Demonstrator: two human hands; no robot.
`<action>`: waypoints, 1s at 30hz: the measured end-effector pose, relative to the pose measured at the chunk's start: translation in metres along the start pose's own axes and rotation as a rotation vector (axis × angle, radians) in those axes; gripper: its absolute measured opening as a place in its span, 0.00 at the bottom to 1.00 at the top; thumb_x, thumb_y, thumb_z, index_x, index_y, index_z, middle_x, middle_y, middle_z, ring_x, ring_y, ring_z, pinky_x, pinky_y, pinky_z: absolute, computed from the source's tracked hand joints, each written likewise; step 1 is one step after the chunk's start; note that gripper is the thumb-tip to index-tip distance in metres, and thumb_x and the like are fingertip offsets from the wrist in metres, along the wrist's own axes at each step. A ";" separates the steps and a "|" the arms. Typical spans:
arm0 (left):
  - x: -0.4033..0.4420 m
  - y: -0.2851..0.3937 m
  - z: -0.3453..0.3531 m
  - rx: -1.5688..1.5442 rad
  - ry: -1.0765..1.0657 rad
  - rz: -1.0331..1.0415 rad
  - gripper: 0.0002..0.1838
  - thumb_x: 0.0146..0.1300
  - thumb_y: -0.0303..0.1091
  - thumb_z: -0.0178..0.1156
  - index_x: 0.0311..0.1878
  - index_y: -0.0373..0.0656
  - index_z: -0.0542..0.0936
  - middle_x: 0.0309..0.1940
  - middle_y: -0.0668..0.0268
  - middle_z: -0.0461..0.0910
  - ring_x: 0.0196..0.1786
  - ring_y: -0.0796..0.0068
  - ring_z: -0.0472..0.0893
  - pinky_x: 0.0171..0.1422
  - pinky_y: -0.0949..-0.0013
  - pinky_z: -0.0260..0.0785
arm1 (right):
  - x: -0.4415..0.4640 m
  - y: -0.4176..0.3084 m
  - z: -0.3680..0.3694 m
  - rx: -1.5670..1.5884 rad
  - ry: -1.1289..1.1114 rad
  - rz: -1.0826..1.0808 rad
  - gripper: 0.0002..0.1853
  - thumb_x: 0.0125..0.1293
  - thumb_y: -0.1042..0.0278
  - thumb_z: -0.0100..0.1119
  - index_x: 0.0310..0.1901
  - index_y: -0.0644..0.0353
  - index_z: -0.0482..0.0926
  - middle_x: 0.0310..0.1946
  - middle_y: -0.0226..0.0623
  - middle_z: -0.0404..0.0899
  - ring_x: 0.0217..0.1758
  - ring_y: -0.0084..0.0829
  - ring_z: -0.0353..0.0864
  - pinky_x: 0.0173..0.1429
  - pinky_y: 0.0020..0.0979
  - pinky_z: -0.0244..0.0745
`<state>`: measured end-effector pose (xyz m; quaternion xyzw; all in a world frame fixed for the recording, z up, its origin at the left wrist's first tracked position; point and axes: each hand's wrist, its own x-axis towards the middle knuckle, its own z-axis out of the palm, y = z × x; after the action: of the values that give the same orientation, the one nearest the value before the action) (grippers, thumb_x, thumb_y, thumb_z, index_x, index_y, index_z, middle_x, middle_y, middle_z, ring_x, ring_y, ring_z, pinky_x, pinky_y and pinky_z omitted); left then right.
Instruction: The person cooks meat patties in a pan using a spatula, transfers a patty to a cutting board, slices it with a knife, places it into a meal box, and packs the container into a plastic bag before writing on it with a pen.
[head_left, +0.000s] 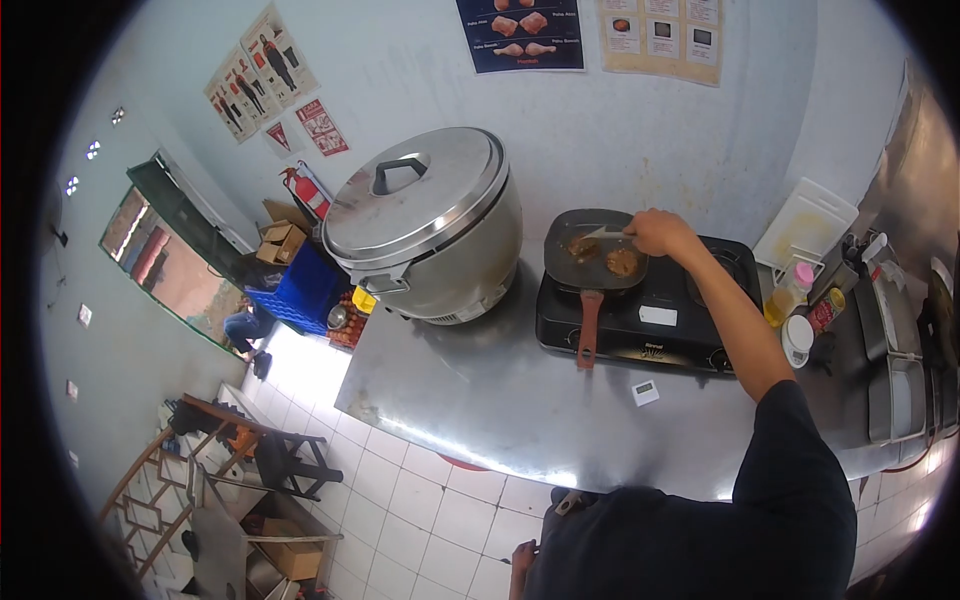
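My right hand (660, 232) is closed around the handle of a spatula (604, 234), its blade reaching over a dark square frying pan (585, 220). Two browned pieces of food lie in the pan, one piece (622, 262) at the right and another piece (581, 247) near the spatula's tip. The pan sits on the left burner of a black gas stove (620, 335), its reddish-brown handle (588, 330) pointing toward me. Low beside my body hangs my left hand (524, 556), away from the counter; its fingers are too small and partly hidden to read.
A large lidded metal rice cooker (440, 250) stands left of the stove on the steel counter (480, 400). A small white timer (645, 392) lies in front of the stove. To the right are an oil bottle (785, 300), a white-lidded jar (797, 342) and metal trays (890, 340).
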<state>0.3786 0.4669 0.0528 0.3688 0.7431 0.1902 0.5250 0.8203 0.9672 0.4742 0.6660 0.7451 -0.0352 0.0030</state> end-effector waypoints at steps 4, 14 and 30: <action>0.005 0.002 0.005 0.055 -0.002 -0.106 0.25 0.65 0.48 0.57 0.48 0.31 0.82 0.38 0.53 0.86 0.44 0.65 0.84 0.49 0.65 0.75 | 0.006 0.000 0.002 -0.072 0.020 0.076 0.21 0.57 0.70 0.52 0.52 0.44 0.84 0.46 0.44 0.83 0.50 0.47 0.82 0.54 0.45 0.77; 0.012 -0.025 0.004 0.045 -0.074 -0.080 0.24 0.66 0.46 0.53 0.52 0.35 0.81 0.42 0.52 0.85 0.48 0.61 0.83 0.54 0.61 0.73 | 0.009 0.008 0.003 -0.025 0.035 0.107 0.23 0.55 0.72 0.52 0.52 0.45 0.84 0.46 0.44 0.83 0.50 0.47 0.82 0.55 0.44 0.77; 0.024 -0.054 -0.006 0.196 -0.123 0.060 0.22 0.68 0.50 0.48 0.51 0.43 0.81 0.47 0.52 0.83 0.54 0.51 0.79 0.59 0.55 0.71 | -0.039 0.019 -0.009 0.080 0.070 0.106 0.20 0.58 0.67 0.55 0.52 0.43 0.83 0.44 0.42 0.84 0.49 0.46 0.82 0.53 0.44 0.77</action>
<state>0.3501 0.4498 0.0036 0.4516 0.7131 0.1091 0.5251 0.8437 0.9316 0.4842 0.7048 0.7066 -0.0413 -0.0479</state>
